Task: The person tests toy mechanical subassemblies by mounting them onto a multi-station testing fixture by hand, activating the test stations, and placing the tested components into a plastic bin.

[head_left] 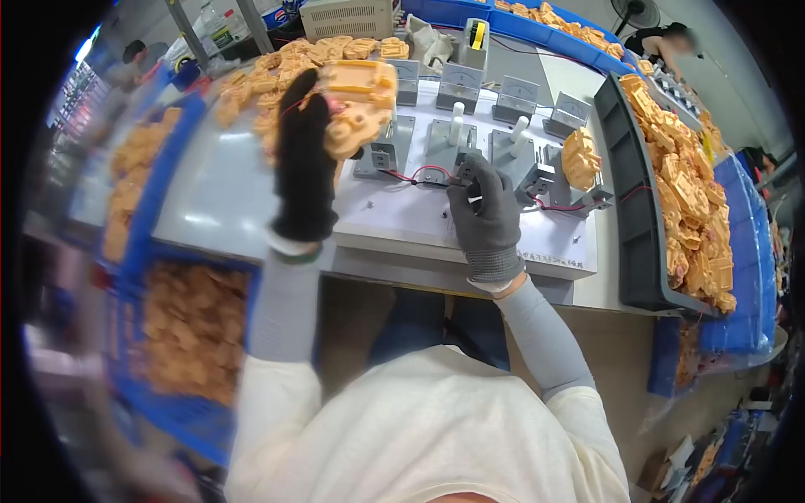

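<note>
My left hand [303,180], in a black glove, is raised at the left of the test board and closed on an orange plastic part [360,92]. This part has a rectangular frame, round bosses and a bit of red wire; it is slightly blurred. My right hand [488,210], in a grey glove, is over the white board [402,220], its thumb and fingers curled together at a small metal block of the middle fixture [440,142]. What lies between those fingertips is hidden. Another orange part [580,159] sits upright on the rightmost fixture.
Panel meters [516,96] line the board's back. Orange parts [293,59] are heaped at the back left. A dark grey bin [633,210] full of them stands right; blue crates [180,419] hold more on the left. A power supply [348,18] and a co-worker [662,42] are behind.
</note>
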The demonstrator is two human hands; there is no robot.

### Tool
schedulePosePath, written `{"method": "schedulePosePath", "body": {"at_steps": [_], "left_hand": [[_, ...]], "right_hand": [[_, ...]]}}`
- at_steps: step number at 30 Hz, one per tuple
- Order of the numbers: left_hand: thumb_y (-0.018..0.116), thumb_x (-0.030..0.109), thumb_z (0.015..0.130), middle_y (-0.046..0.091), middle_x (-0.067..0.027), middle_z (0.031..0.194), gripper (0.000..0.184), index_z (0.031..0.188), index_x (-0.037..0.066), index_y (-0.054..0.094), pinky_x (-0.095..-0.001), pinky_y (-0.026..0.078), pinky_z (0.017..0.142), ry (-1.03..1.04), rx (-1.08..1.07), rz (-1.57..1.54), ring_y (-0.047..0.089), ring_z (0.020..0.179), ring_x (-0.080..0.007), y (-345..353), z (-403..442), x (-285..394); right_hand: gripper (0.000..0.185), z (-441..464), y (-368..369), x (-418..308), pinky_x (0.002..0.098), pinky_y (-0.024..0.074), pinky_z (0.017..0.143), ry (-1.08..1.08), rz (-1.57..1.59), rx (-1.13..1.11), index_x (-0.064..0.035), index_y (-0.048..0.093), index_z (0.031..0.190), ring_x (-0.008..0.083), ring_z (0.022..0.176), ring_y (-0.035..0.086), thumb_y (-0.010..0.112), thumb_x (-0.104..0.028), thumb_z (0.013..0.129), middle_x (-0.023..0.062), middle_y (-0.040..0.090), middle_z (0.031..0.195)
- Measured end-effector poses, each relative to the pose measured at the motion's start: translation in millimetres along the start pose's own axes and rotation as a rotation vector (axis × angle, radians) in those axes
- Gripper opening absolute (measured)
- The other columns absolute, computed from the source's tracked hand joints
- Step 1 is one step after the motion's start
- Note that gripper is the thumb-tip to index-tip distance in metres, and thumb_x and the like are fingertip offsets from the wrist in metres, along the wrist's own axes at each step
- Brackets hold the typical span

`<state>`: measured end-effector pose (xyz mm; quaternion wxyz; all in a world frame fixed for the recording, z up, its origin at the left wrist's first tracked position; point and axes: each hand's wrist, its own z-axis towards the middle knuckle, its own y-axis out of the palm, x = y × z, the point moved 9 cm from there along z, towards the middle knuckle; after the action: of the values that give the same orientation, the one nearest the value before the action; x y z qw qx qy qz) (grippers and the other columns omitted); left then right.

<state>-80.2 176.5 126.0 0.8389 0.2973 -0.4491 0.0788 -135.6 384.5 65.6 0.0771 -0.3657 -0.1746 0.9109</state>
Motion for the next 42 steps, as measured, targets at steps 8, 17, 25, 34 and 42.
{"method": "schedulePosePath", "body": {"at_steps": [8,17,25,34,42], "left_hand": [[0.058,0.025,0.083,0.059,-0.0188,0.102,0.033,0.107,0.003,0.056,-0.0348,0.045,0.080,0.455,-0.420,0.803,0.058,0.091,-0.0299,100,35,-52],[0.053,0.023,0.085,0.056,-0.0196,0.109,0.036,0.114,0.003,0.050,-0.0338,0.047,0.078,0.401,-0.855,1.425,0.058,0.093,-0.0297,132,4,-90],[0.042,0.039,0.091,0.057,-0.0232,0.102,0.051,0.128,0.005,0.038,-0.0396,0.045,0.081,0.391,-0.679,1.256,0.058,0.089,-0.0355,100,14,-81],[0.057,0.004,0.079,0.054,-0.0031,0.093,0.034,0.112,0.005,0.047,-0.0215,0.045,0.054,0.295,0.237,0.473,0.057,0.069,-0.0116,-58,-25,22],[0.059,0.013,0.081,0.055,-0.0032,0.091,0.029,0.109,0.005,0.052,-0.0228,0.046,0.056,0.070,0.447,0.596,0.056,0.070,-0.0114,-165,-43,-11]], "right_hand": [[0.035,-14,12,31,0.0202,0.0465,0.066,0.282,0.564,-0.085,-0.0052,0.053,0.104,0.0056,0.077,0.053,0.062,0.007,0.073,-0.0003,0.056,0.085],[0.035,-15,14,32,0.0213,0.0473,0.069,0.327,0.557,-0.156,-0.0042,0.052,0.105,0.0067,0.078,0.055,0.061,0.007,0.074,0.0003,0.056,0.087],[0.052,-20,-9,31,0.0214,0.0472,0.068,0.309,0.473,-0.011,-0.0091,0.046,0.123,0.0072,0.079,0.056,0.059,0.008,0.075,0.0032,0.060,0.089],[0.025,-9,15,18,0.0260,0.0482,0.062,0.154,-0.046,-0.340,-0.0052,0.064,0.092,0.0143,0.065,0.061,0.072,-0.012,0.069,0.0080,0.064,0.074],[0.020,-10,20,25,0.0276,0.0481,0.062,0.225,-0.155,-0.296,-0.0047,0.065,0.087,0.0171,0.065,0.061,0.071,-0.012,0.069,0.0093,0.064,0.074]]}}
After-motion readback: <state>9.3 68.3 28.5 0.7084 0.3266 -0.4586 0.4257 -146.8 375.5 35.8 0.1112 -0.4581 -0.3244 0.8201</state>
